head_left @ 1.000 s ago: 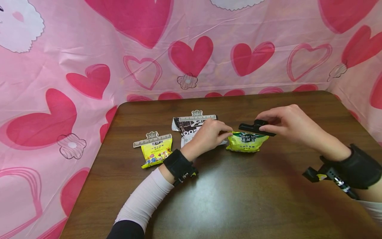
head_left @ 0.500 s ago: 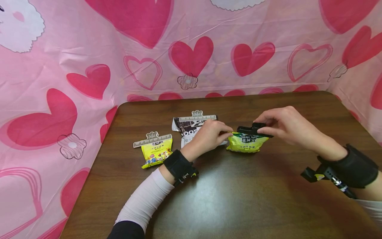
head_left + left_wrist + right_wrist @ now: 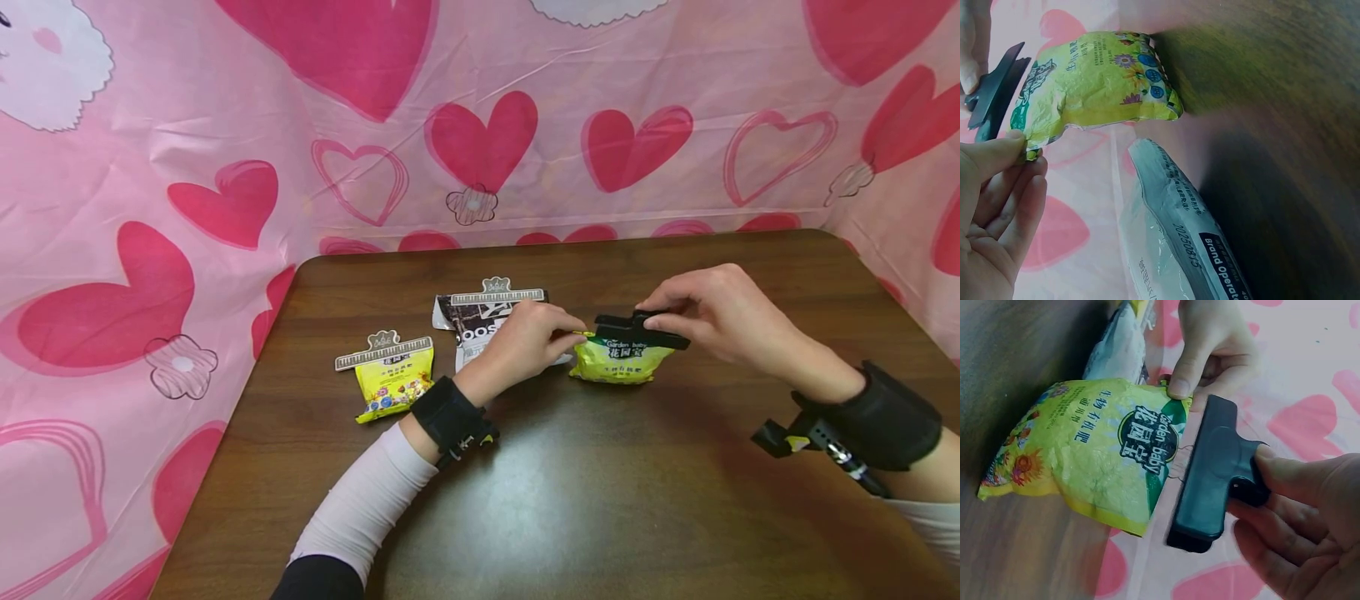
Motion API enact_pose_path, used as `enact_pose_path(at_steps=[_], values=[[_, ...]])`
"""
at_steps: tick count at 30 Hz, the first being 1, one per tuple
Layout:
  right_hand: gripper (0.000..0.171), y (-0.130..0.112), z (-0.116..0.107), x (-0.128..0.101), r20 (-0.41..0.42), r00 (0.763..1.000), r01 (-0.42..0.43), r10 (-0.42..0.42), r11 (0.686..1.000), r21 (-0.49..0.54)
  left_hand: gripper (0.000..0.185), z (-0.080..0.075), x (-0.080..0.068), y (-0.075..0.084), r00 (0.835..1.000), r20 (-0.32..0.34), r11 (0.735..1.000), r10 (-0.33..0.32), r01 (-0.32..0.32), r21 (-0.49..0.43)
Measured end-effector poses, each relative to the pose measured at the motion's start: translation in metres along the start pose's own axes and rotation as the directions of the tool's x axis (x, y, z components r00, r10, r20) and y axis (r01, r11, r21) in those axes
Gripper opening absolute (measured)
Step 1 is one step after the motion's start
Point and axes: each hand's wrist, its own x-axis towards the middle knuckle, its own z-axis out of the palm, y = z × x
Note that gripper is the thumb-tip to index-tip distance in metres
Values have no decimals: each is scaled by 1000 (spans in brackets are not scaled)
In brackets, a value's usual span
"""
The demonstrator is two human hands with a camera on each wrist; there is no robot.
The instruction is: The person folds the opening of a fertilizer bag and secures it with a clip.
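Note:
My left hand [image 3: 517, 337] pinches the top left corner of a yellow-green fertilizer bag [image 3: 622, 364], which stands upright on the table with its printed front toward me. Thumb and index finger grip that corner in the left wrist view. My right hand [image 3: 720, 312] holds a black bag clip [image 3: 1210, 475] by its handle, thumb on one side and fingers on the other. In the left wrist view the clip's two jaws stand apart. The clip lies lengthwise along the bag's top edge, very close to it; the right wrist view shows a narrow gap between them.
Left on the brown table [image 3: 525, 483] lies another yellow bag [image 3: 393, 383] with a silver clip [image 3: 384, 348] across its top. A black and white bag [image 3: 472, 329] with a similar silver clip [image 3: 497, 293] sits behind my left hand. A pink heart-patterned cloth [image 3: 555, 167] hangs behind.
My right hand has brought the black clip down and slightly left, to the top edge of the bag. My left hand keeps its pinch on the corner without visibly moving.

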Motion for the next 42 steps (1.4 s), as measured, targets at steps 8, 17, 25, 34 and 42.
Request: enact_pose_path(at_steps=[8,17,25,34,42], values=[[26,2,6,1,-10,1000,11,-11,999,32,15,1,-1,-1,1000,-5,1000,-13,13,-26],[25,3,11,2,0,1000,10,-10,998,54,15,1,0,-1,1000,-16,999,-13,12,-40],[23,5,16,2,15,1000,6,-7,998,64,13,1,-1,-2,1000,-26,999,-6,5,-49],[25,8,18,1,32,999,-9,7,997,78,14,0,-1,-3,1000,-26,997,-4,2,-75],[24,9,21,1,33,999,-14,11,996,84,16,0,-2,-4,1000,-17,995,-21,19,-100]])
